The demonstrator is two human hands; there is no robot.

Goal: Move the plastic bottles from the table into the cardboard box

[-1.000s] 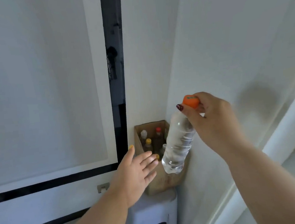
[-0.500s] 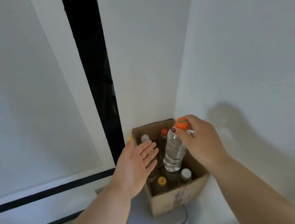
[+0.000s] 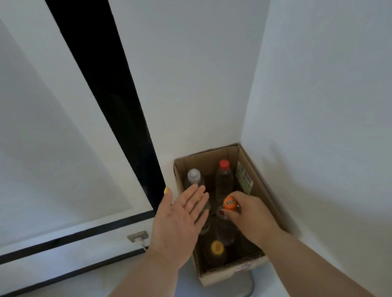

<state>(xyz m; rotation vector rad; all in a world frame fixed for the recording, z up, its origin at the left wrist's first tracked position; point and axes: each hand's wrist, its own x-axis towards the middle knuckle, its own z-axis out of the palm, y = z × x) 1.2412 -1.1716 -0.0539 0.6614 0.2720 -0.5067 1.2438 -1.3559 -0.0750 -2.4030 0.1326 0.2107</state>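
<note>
The clear bottle [image 3: 224,228] with the orange cap [image 3: 229,203] stood inside the cardboard box [image 3: 226,273], my right hand [image 3: 249,216] pinching it at the neck just under the cap. A second earlier I had held it high above the box; now it had dropped in among the others (a red-capped bottle [image 3: 224,181], a white-capped one [image 3: 193,176], a yellow-capped one [image 3: 217,248]). My left hand [image 3: 179,222] hovered flat and open over the box's left edge, holding nothing. I judged this bottle nearly delivered, only the release remaining. The box sat in a white corner.
</note>
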